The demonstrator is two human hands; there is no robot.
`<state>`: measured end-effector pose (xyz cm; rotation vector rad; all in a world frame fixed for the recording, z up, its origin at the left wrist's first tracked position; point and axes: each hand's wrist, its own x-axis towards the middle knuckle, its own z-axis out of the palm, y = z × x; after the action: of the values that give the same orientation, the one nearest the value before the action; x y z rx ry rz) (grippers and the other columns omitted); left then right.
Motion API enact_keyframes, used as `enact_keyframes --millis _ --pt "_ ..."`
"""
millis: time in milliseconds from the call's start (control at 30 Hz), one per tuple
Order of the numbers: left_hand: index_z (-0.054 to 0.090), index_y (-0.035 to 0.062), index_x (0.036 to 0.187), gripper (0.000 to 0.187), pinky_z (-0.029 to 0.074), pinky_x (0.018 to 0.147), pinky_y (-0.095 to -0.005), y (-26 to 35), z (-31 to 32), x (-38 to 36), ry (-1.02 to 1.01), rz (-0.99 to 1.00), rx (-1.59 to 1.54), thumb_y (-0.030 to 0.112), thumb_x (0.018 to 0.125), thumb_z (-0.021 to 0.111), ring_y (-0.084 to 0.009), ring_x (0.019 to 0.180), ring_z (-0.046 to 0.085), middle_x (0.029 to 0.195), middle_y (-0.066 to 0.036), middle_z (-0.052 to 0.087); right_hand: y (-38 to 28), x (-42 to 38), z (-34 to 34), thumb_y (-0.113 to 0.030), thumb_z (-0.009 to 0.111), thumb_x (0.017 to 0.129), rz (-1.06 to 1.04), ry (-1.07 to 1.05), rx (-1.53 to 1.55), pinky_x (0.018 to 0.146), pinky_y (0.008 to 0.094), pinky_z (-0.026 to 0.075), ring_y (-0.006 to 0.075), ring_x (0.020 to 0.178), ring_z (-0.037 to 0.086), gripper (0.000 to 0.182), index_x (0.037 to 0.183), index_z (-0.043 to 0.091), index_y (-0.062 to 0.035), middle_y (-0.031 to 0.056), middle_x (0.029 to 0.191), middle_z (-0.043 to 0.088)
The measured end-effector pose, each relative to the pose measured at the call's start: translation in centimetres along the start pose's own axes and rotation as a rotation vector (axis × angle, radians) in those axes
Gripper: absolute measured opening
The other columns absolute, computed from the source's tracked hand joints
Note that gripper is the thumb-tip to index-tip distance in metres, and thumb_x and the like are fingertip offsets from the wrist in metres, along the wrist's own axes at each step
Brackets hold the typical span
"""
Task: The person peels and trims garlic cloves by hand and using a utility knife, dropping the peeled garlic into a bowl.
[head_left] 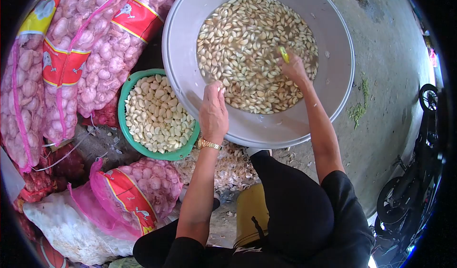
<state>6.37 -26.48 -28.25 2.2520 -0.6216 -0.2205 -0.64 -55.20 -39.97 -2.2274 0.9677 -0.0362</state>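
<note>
A large grey basin [340,77] holds many garlic cloves [252,44] in brownish water. My right hand [293,69] reaches over the cloves on the right side. It is closed on a small tool with a yellow-green handle [284,54]; no blade can be made out. At the near left rim, my left hand [213,115] has its fingers curled together above the inside of the basin. Something small and pale may be at its fingertips, but I cannot make it out. Left of the basin, a green colander [124,120] is full of pale peeled cloves [157,115].
Mesh sacks of garlic bulbs [102,77] are stacked at the left. Another pink mesh sack [154,182] lies nearer, beside a white sack [76,230]. Loose garlic skins [233,168] cover the floor below the basin. A motorbike [404,187] stands at the right.
</note>
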Motion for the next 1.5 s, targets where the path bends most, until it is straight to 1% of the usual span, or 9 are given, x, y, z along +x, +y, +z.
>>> enact_keyframes --millis 100,233,367,500,733,967,1100,1167,1500 --pt "0.047 0.0056 0.113 0.017 0.046 0.076 -0.0463 -0.1 -0.1 0.0 0.032 0.006 -0.001 0.010 0.097 0.044 -0.0391 0.094 0.058 0.104 -0.017 0.057 -1.7 -1.7 1.1 -0.027 0.063 0.085 -0.211 -0.099 0.086 0.077 0.0429 0.051 0.0370 0.086 0.066 0.036 0.113 0.063 -0.0045 0.0243 0.091 0.066" --pt "0.047 0.0049 0.110 0.015 0.046 0.075 -0.0469 0.2 -0.2 0.0 0.024 -0.012 0.031 0.010 0.097 0.043 -0.0395 0.092 0.058 0.102 -0.017 0.057 -5.7 -2.2 2.6 -0.027 0.063 0.086 -0.161 -0.311 0.090 0.075 0.0423 0.051 0.0349 0.084 0.066 0.030 0.107 0.065 -0.0063 0.0209 0.091 0.067" --pt "0.050 0.0012 0.109 0.017 0.045 0.078 -0.0443 0.0 -0.2 -0.1 0.022 -0.007 0.037 0.011 0.097 0.042 -0.0385 0.090 0.058 0.099 -0.019 0.058 -8.8 -1.7 5.2 -0.028 0.069 0.080 -0.115 -0.259 -0.025 0.073 0.0411 0.052 0.0302 0.082 0.067 0.033 0.104 0.066 -0.0048 0.0184 0.092 0.068" --pt "0.050 0.0015 0.110 0.016 0.047 0.074 -0.0437 0.1 -0.3 0.1 -0.026 -0.029 0.033 0.011 0.097 0.044 -0.0376 0.084 0.060 0.099 -0.019 0.060 -8.8 -0.7 8.8 -0.028 0.069 0.077 -0.330 -0.100 -0.121 0.073 0.0459 0.051 0.0381 0.081 0.065 0.036 0.104 0.064 -0.0042 0.0209 0.088 0.067" --pt "0.050 0.0018 0.110 0.016 0.048 0.074 -0.0417 0.1 0.3 0.2 0.071 -0.029 -0.006 0.009 0.097 0.046 -0.0343 0.083 0.061 0.104 -0.016 0.061 -7.6 -0.6 7.5 -0.030 0.067 0.080 -0.244 -0.222 -0.046 0.076 0.0451 0.052 0.0371 0.085 0.065 0.032 0.098 0.065 -0.0035 0.0210 0.090 0.067" --pt "0.051 0.0029 0.107 0.014 0.046 0.076 -0.0422 0.1 -0.2 0.0 0.015 0.018 0.007 0.008 0.097 0.043 -0.0356 0.087 0.058 0.099 -0.016 0.058 -5.5 -1.4 2.5 -0.039 0.071 0.079 -0.048 -0.179 0.166 0.067 0.0418 0.049 0.0346 0.068 0.063 0.040 0.092 0.068 -0.0015 0.0198 0.074 0.066" --pt "0.051 0.0037 0.105 0.013 0.045 0.074 -0.0426 0.3 -0.4 0.1 -0.003 0.003 0.032 0.009 0.098 0.043 -0.0360 0.086 0.058 0.096 -0.016 0.057 -5.4 -1.8 1.1 -0.035 0.069 0.081 -0.032 0.011 0.119 0.069 0.0436 0.050 0.0380 0.074 0.064 0.037 0.098 0.067 -0.0032 0.0219 0.081 0.066" --pt "0.051 0.0039 0.105 0.013 0.045 0.074 -0.0425 0.3 -0.4 0.2 -0.006 -0.013 0.041 0.010 0.098 0.043 -0.0358 0.087 0.058 0.096 -0.016 0.058 -2.3 -1.0 1.7 -0.032 0.067 0.083 -0.230 -0.057 -0.025 0.071 0.0455 0.050 0.0399 0.079 0.064 0.033 0.101 0.066 -0.0048 0.0217 0.085 0.066" --pt "0.049 0.0065 0.111 0.017 0.047 0.068 -0.0441 0.0 -0.1 0.1 0.015 -0.046 0.002 0.016 0.096 0.050 -0.0354 0.082 0.061 0.099 -0.015 0.060 -1.8 -5.1 1.4 -0.022 0.068 0.077 -0.131 -0.268 -0.234 0.075 0.0474 0.051 0.0393 0.087 0.064 0.028 0.100 0.065 -0.0077 0.0194 0.091 0.067"
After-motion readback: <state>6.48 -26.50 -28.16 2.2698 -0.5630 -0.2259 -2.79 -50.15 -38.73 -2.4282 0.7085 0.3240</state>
